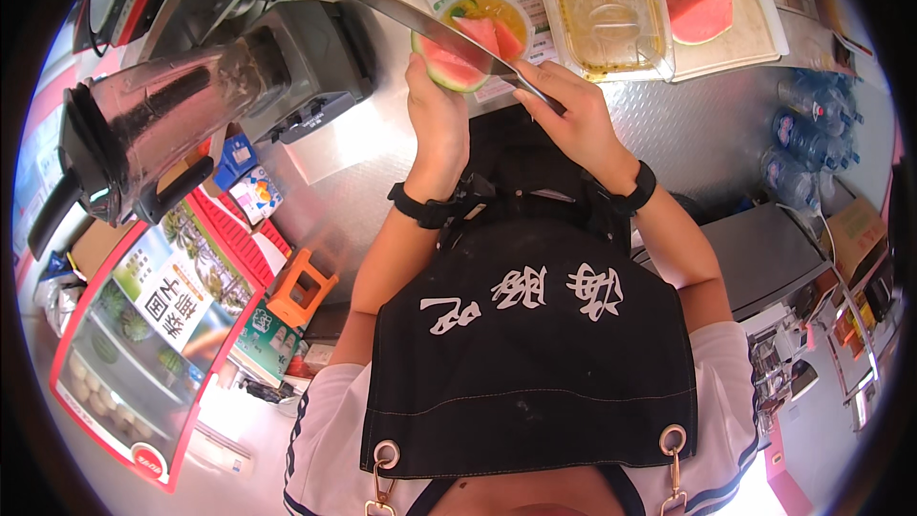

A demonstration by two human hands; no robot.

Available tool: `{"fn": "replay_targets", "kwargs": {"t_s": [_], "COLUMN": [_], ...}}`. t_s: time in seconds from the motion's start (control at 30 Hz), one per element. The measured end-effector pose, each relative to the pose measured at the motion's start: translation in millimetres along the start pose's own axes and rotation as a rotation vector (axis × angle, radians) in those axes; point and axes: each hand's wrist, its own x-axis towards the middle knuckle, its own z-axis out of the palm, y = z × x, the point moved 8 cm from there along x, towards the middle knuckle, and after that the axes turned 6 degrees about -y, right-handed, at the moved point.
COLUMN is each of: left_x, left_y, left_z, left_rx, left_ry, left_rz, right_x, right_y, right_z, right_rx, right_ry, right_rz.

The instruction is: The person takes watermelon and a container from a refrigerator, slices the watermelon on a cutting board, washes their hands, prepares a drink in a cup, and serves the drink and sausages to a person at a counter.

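Note:
My left hand (437, 107) holds a piece of watermelon (458, 75), its green rind against my palm and its red flesh up. In my right hand (569, 97) is the handle of a long kitchen knife (423, 23), whose blade lies across the watermelon piece and points to the upper left. Just beyond the fruit, a round bowl (526, 11) holds yellow liquid and red watermelon pieces. It stands on a printed sheet (544, 43). To the right is a clear plastic container (609, 14) with yellow residue. A larger watermelon chunk (698, 3) rests on a cutting board (759, 36).
A blender jug (186, 100) and its dark base (308, 64) stand at the left. Lower left are an orange plastic stool (301, 288) and a glass-fronted display fridge (157, 344). Large plastic water bottles (795, 136) and a grey metal cabinet (766, 254) are at the right.

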Motion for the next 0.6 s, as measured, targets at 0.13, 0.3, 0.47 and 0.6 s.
{"fn": "replay_targets", "kwargs": {"t_s": [0.13, 0.3, 0.47, 0.6], "left_x": [-3, -2, 2, 4], "left_y": [2, 10, 4, 2], "left_z": [-3, -4, 3, 2], "left_rx": [0.081, 0.133, -0.029, -0.032], "left_ry": [0.085, 0.081, 0.019, 0.053], "left_rz": [-0.011, 0.005, -0.009, -0.010], "right_x": [-5, -6, -7, -10], "right_y": [26, 18, -19, -32], "right_z": [2, -11, -4, -2], "right_rx": [0.210, 0.018, -0.277, -0.401], "right_ry": [0.016, 0.127, 0.027, 0.046], "right_rz": [0.143, 0.009, -0.173, -0.323]}}
